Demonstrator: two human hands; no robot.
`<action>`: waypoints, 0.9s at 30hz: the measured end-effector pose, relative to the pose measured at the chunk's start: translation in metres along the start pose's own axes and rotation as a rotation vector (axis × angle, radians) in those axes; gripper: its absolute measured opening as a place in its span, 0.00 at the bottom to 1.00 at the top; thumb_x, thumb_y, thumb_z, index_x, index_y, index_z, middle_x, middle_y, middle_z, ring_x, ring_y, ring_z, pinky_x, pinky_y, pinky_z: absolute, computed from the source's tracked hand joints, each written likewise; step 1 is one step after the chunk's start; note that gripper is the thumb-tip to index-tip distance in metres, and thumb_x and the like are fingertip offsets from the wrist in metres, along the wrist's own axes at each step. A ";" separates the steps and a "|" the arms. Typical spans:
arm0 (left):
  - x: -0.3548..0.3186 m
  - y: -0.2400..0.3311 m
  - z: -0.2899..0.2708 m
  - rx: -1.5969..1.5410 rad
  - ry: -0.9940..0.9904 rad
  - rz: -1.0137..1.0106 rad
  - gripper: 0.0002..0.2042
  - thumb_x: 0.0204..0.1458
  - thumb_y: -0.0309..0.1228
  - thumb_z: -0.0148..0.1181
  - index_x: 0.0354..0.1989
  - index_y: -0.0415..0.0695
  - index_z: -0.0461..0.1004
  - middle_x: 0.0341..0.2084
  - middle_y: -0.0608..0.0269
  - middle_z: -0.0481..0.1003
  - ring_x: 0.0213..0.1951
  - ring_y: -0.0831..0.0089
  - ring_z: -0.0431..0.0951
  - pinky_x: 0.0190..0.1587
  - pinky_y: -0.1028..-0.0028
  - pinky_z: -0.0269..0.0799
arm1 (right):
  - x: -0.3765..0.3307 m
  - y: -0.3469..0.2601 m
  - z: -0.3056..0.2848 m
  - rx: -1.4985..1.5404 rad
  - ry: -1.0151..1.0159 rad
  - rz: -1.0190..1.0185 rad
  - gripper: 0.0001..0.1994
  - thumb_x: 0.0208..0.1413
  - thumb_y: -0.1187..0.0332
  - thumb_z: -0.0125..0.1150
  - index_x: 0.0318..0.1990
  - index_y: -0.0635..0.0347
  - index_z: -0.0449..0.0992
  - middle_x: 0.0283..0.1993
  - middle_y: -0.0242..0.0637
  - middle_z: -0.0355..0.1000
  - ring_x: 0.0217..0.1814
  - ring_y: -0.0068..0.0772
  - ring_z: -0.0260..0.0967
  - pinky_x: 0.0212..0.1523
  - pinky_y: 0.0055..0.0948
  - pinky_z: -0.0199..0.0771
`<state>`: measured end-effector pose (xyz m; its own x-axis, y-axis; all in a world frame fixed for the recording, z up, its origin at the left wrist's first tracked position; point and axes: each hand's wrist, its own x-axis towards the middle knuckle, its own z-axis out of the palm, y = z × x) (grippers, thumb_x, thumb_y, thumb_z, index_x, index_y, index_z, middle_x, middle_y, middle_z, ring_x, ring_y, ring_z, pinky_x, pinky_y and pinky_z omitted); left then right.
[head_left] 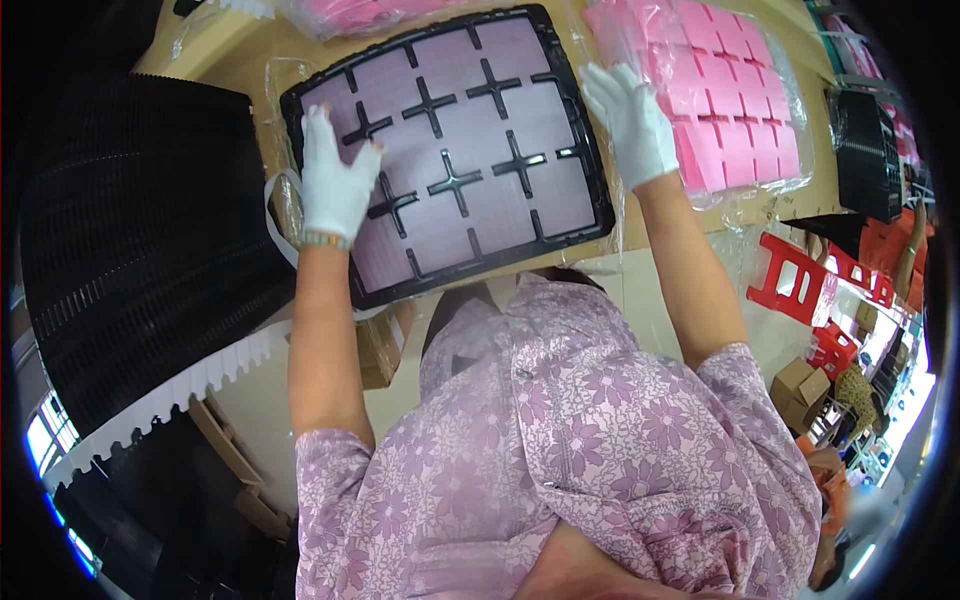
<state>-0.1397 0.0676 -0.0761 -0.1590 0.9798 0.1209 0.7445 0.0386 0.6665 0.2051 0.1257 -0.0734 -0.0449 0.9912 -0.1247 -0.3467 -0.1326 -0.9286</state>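
Left grip [337,180] spread over the black tray [598,190], which lies between the 2 grips; right grip [637,130], fingers extended, at its opposite rim. Beside it lie pink sheets [738,150]; any lettering seems unreadable.

We get bright, fairly even light across the tan table [822,150], with white glints on the raised crosses of the black divided tray [600,195] at its front edge and crinkled glare on the clear plastic wrap [793,95] toward its right end. Off the left edge, the ribbed black stack [150,220] sinks into dimness, while we see windows [42,440] burn out to white with blue fringes. Fisheye curvature bends straight lines, corners fall to black, and the far-right background looks soft.
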 end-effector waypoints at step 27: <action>-0.197 0.034 -0.084 0.410 0.071 0.027 0.17 0.43 0.19 0.56 0.45 0.37 0.74 0.42 0.49 0.77 0.47 0.50 0.76 0.52 0.61 0.70 | -0.085 -0.045 0.007 -1.505 -0.914 -0.479 0.24 0.43 0.64 0.66 0.50 0.62 0.72 0.49 0.47 0.72 0.55 0.45 0.68 0.70 0.46 0.48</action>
<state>-0.1377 -0.1407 -0.0156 -0.1698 0.9663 0.1938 0.9434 0.1025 0.3156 0.2183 0.0479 -0.0187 -0.8258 0.5613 -0.0548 0.5378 0.7547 -0.3758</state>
